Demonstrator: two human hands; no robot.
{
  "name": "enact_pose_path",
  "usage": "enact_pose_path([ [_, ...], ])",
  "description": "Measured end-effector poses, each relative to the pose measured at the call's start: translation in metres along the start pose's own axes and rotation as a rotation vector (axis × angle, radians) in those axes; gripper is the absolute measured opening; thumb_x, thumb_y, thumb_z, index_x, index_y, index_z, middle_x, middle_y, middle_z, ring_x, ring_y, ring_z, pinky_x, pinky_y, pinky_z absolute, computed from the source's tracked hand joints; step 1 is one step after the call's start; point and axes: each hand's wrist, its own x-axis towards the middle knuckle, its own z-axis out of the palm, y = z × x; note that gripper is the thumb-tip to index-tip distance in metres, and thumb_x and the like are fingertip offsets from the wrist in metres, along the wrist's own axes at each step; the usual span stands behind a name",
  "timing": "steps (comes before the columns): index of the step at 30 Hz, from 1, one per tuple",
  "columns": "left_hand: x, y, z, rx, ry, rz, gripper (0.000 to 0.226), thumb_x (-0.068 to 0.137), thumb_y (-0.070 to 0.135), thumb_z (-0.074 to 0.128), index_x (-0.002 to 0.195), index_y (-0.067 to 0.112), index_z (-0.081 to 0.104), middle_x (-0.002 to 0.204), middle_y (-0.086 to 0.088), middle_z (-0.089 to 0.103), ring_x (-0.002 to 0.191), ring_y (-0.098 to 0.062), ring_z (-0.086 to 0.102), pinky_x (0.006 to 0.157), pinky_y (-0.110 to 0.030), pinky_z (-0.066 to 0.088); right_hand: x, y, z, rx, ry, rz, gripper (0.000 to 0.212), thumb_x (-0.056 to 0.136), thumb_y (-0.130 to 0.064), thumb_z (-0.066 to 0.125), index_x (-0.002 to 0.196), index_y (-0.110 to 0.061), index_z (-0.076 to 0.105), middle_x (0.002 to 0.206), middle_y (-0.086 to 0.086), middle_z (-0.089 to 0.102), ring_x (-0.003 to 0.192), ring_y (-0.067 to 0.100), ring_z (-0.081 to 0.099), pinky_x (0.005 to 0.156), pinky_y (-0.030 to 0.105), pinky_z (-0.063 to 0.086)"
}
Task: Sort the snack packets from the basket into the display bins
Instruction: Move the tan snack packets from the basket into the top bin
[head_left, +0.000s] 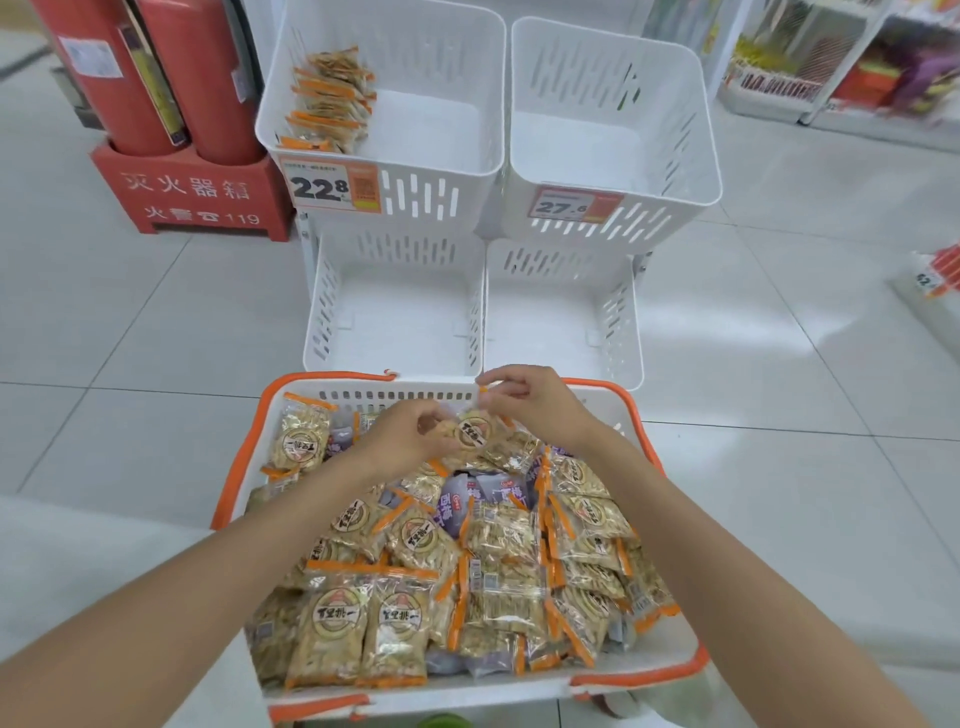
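One snack packet (471, 434) is gripped above the basket (249, 457) by both hands. The left hand (410, 436) and right hand (530, 400) are closed on it.

Basket in front, four bins behind it, on the floor.

The basket (249, 457) stands nearest, heaped with packets (405, 597); both hands meet over its far end, the left hand (410, 441) and right hand (530, 400) together pinching one packet (472, 434). Just behind the basket sit two lower bins side by side, the lower left bin (395, 312) and lower right bin (561, 312). Above and behind them sit the upper left bin (441, 130), with a stack of packets (327, 104) against its left wall, and the upper right bin (613, 150). Left of the bins stands an extinguisher box (192, 197).
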Motion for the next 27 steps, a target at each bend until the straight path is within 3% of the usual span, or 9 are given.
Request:
enact_pose_path([
  [5, -0.006, -0.022, -0.014, -0.331, 0.042, -0.237, 0.022, 0.091, 0.018, 0.069, 0.089, 0.024, 0.048, 0.121, -0.007, 0.05, 0.09, -0.014, 0.058, 0.079, -0.031, 0.058, -0.001, 0.07, 0.018, -0.341, -0.076, 0.249, 0.052, 0.097, -0.022, 0.059, 0.145, -0.012, 0.043, 0.138, 0.008, 0.055, 0.126, 0.025, 0.054, 0.1, 0.032, 0.045],
  [7, -0.008, -0.026, -0.017, -0.4, 0.058, -0.288, 0.03, 0.091, 0.016, 0.069, 0.113, 0.027, 0.051, 0.133, -0.006, 0.044, 0.098, -0.014, 0.058, 0.086, -0.037, 0.057, -0.004, 0.089, 0.027, -0.569, -0.139, 0.225, 0.063, 0.091, -0.026, 0.065, 0.148, -0.017, 0.038, 0.137, 0.007, 0.057, 0.117, 0.026, 0.058, 0.095, 0.039, 0.05],
  [9, -0.007, -0.031, -0.018, -0.416, 0.073, -0.322, 0.071, 0.091, 0.017, 0.069, 0.151, 0.016, 0.03, 0.155, -0.009, 0.03, 0.119, -0.022, 0.051, 0.083, -0.034, 0.057, -0.002, 0.094, 0.035, -0.69, -0.166, 0.19, 0.067, 0.085, -0.032, 0.071, 0.144, -0.017, 0.043, 0.127, 0.007, 0.062, 0.108, 0.027, 0.061, 0.087, 0.041, 0.053],
  [13, -0.009, -0.032, -0.016, -0.406, 0.077, -0.349, 0.083, 0.092, 0.022, 0.069, 0.156, 0.012, 0.016, 0.16, -0.01, 0.022, 0.131, -0.027, 0.044, 0.078, -0.029, 0.056, -0.002, 0.093, 0.037, -0.757, -0.261, 0.185, 0.055, 0.083, -0.037, 0.07, 0.125, -0.006, 0.054, 0.103, 0.013, 0.062, 0.093, 0.031, 0.061, 0.076, 0.041, 0.052],
  [17, -0.009, -0.027, -0.013, -0.436, 0.082, -0.371, 0.078, 0.095, 0.018, 0.064, 0.156, 0.012, 0.016, 0.16, -0.01, 0.02, 0.132, -0.027, 0.041, 0.088, -0.035, 0.053, 0.001, 0.074, 0.026, -0.301, -0.087, 0.271, 0.029, 0.099, -0.022, 0.045, 0.109, 0.001, 0.06, 0.08, 0.011, 0.058, 0.069, 0.022, 0.054, 0.063, 0.037, 0.045],
  [19, -0.008, -0.022, -0.012, -0.473, 0.095, -0.377, 0.077, 0.097, 0.016, 0.062, 0.157, 0.014, 0.013, 0.162, -0.008, 0.017, 0.138, -0.029, 0.036, 0.089, -0.034, 0.053, 0.004, 0.052, 0.015, 0.099, 0.009, 0.322, 0.024, 0.094, -0.022, 0.046, 0.094, -0.001, 0.057, 0.079, 0.011, 0.051, 0.07, 0.025, 0.055, 0.072, 0.048, 0.047],
  [21, -0.007, -0.016, -0.01, -0.551, 0.081, -0.377, 0.081, 0.096, 0.017, 0.063, 0.157, 0.015, 0.011, 0.164, -0.006, 0.012, 0.143, -0.029, 0.031, 0.094, -0.036, 0.051, 0.004, 0.03, 0.01, 0.442, -0.023, 0.353, 0.008, 0.087, -0.015, 0.049, 0.091, -0.008, 0.049, 0.079, 0.014, 0.046, 0.067, 0.029, 0.051, 0.068, 0.043, 0.046],
  [24, -0.005, -0.007, -0.005, -0.635, -0.005, -0.35, 0.096, 0.088, 0.03, 0.072, 0.157, 0.015, 0.007, 0.165, -0.003, 0.008, 0.143, -0.024, 0.03, 0.103, -0.04, 0.048, 0.001, 0.01, 0.014, 0.552, -0.063, 0.307, 0.011, 0.097, -0.001, 0.043, 0.092, -0.002, 0.052, 0.081, 0.011, 0.056, 0.071, 0.018, 0.056, 0.066, 0.029, 0.052],
  [27, -0.003, 0.001, 0.003, -0.608, -0.033, -0.3, 0.1, 0.083, 0.035, 0.076, 0.156, 0.013, 0.011, 0.159, -0.006, 0.022, 0.125, -0.018, 0.045, 0.089, -0.032, 0.054, -0.002, 0.004, 0.024, 0.536, -0.101, 0.247, 0.018, 0.099, -0.006, 0.048, 0.109, -0.002, 0.063, 0.098, 0.012, 0.067, 0.087, 0.02, 0.065, 0.076, 0.029, 0.054],
])
